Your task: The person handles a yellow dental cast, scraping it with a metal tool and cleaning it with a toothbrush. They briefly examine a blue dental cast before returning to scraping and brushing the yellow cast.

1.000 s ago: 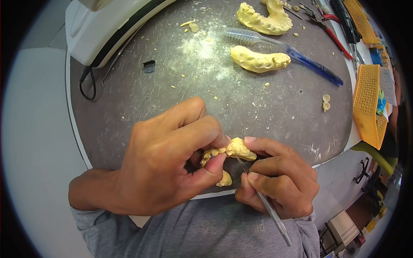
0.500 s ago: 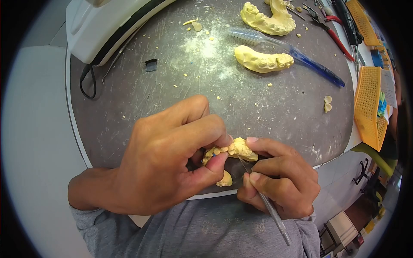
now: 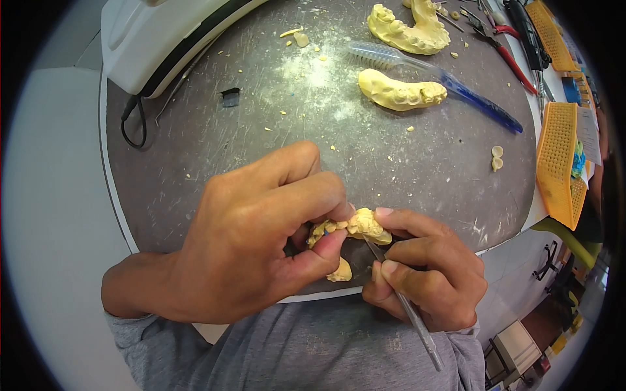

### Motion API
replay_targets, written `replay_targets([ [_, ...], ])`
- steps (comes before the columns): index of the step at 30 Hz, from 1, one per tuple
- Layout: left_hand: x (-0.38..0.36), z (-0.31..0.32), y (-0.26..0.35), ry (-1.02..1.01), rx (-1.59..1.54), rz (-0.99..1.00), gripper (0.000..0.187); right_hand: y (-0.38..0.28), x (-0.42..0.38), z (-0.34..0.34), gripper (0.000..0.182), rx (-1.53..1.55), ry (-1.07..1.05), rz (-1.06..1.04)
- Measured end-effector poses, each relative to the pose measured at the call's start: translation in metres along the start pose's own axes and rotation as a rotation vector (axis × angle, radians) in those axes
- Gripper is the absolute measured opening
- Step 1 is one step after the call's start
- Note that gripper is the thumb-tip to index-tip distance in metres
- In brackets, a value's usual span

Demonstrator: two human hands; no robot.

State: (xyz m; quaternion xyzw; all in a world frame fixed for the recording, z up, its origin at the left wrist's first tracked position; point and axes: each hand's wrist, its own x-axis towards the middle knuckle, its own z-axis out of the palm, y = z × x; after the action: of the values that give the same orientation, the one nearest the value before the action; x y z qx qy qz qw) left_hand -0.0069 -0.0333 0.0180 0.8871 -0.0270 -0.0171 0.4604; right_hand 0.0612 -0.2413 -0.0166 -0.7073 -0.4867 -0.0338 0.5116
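My left hand (image 3: 267, 225) pinches a yellow plaster dental cast (image 3: 366, 225) between thumb and fingers, low over the front of the table. Part of the cast is hidden behind those fingers, and a small blue spot shows on it. In my right hand (image 3: 433, 274) is a slim metal carving knife (image 3: 417, 322), held like a pen with its tip against the lower edge of the cast. The right index fingertip rests on the cast's right end. Beneath my left thumb lies another yellow plaster piece (image 3: 341, 270), partly covered.
Farther back are a plaster cast segment (image 3: 401, 93), a horseshoe-shaped cast (image 3: 414, 32) and a blue-handled toothbrush (image 3: 482, 104). Red-handled pliers (image 3: 512, 62) and yellow baskets (image 3: 557, 156) line the right side. A white device (image 3: 163, 39) stands back left. Plaster dust and crumbs dot the tabletop (image 3: 195, 143).
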Motion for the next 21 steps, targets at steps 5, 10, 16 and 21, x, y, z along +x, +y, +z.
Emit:
replay_targets([
  [5,0.001,-0.001,0.000,-0.002,-0.012,0.009,0.018,-0.004,0.002,-0.011,0.027,0.007,-0.092,0.037],
  [10,0.001,-0.001,-0.001,-0.005,-0.010,0.012,0.018,0.001,0.004,-0.009,0.023,-0.007,-0.097,-0.025],
  [16,0.002,-0.002,-0.001,-0.007,-0.009,0.020,0.017,0.003,0.006,-0.011,0.021,-0.009,-0.118,-0.040],
  [21,0.004,-0.002,-0.001,-0.008,-0.004,0.025,0.017,0.005,0.008,-0.013,0.019,-0.031,-0.128,-0.078],
])
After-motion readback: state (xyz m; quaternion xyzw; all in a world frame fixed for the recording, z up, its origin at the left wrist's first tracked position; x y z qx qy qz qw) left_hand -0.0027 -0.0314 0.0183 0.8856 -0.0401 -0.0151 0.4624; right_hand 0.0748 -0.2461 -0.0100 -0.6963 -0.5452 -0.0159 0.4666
